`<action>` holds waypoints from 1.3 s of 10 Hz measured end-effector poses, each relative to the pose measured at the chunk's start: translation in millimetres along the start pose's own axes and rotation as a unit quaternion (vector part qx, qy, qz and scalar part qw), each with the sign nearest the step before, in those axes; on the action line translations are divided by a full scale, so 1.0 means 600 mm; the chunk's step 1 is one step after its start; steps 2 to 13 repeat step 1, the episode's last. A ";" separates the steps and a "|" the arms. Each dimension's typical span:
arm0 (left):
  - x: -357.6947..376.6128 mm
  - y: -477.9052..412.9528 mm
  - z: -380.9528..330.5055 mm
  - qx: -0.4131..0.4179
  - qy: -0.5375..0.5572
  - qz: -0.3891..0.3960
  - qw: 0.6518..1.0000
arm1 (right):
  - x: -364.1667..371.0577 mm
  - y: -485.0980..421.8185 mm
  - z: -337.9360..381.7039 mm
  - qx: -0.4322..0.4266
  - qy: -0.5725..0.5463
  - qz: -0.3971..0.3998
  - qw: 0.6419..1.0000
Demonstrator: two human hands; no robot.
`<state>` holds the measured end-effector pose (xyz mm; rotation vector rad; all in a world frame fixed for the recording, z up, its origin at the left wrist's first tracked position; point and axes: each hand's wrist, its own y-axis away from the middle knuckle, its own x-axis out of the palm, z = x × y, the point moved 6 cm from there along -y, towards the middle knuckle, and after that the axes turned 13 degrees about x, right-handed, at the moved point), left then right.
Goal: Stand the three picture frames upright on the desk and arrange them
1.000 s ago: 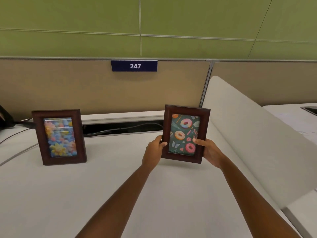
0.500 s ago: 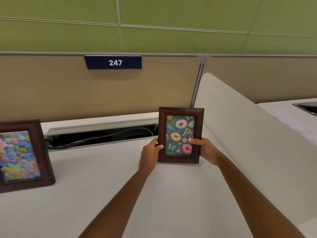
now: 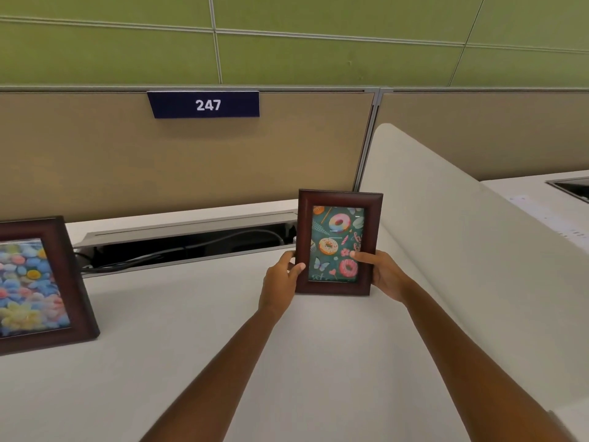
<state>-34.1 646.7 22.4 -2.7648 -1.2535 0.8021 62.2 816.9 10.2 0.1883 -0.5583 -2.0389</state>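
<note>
A dark wooden picture frame with a doughnut print (image 3: 338, 231) stands upright at the back right of the white desk (image 3: 197, 339), its bottom edge on the surface. My left hand (image 3: 282, 277) grips its lower left edge and my right hand (image 3: 384, 274) grips its lower right edge, thumb on the glass. A second dark frame with a flower print (image 3: 35, 285) stands upright at the far left, cut off by the image edge. No third frame is in view.
A cable trough (image 3: 188, 244) with black cables runs along the desk's back, just left of the doughnut frame. A tan partition with a blue "247" sign (image 3: 205, 104) rises behind. A white curved divider (image 3: 478, 237) borders the desk on the right.
The view has swung right, so the flower frame slid to the left edge. The doughnut frame, held in both hands, went back and right toward the divider and now rests on the desk.
</note>
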 end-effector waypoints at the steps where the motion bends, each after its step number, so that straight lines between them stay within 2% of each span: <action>1: 0.000 0.018 0.016 -0.022 -0.024 0.008 0.999 | -0.010 0.009 -0.016 -0.006 0.023 -0.044 0.999; 13: 0.000 0.018 0.016 -0.022 -0.024 0.008 0.999 | -0.010 0.009 -0.016 -0.006 0.023 -0.044 0.999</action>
